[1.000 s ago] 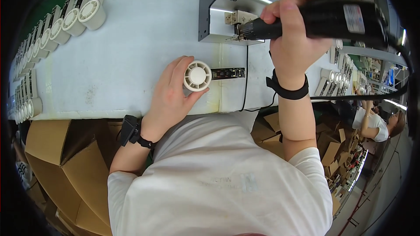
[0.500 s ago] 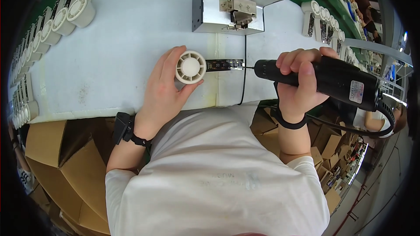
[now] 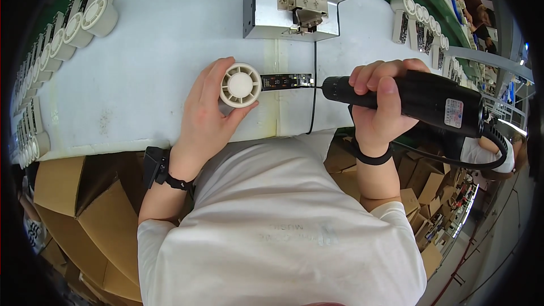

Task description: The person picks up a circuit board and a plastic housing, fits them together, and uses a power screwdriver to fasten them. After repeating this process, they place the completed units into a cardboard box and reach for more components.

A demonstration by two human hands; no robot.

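My left hand (image 3: 205,110) is closed around the round, vented white head of a small handheld fan (image 3: 240,85) above the white worktop. From the head a handle points right, with a dark circuit board (image 3: 287,81) exposed along it. In my right hand (image 3: 379,99) is a black electric screwdriver (image 3: 442,101), held level, its thin bit pointing left. The bit's tip is at the right end of the circuit board; whether it touches a screw there is too small to tell.
Behind the fan stands a grey metal machine (image 3: 303,14) with a silver mechanism. Rows of similar fans line the worktop's left side (image 3: 73,31) and right side (image 3: 416,20). A thin black cable (image 3: 314,107) crosses the worktop. Open cardboard boxes (image 3: 79,209) stand below its front edge.
The whole picture has shifted slightly, machine included. Both hands keep the same holds, and the screwdriver bit stays at the end of the circuit board.
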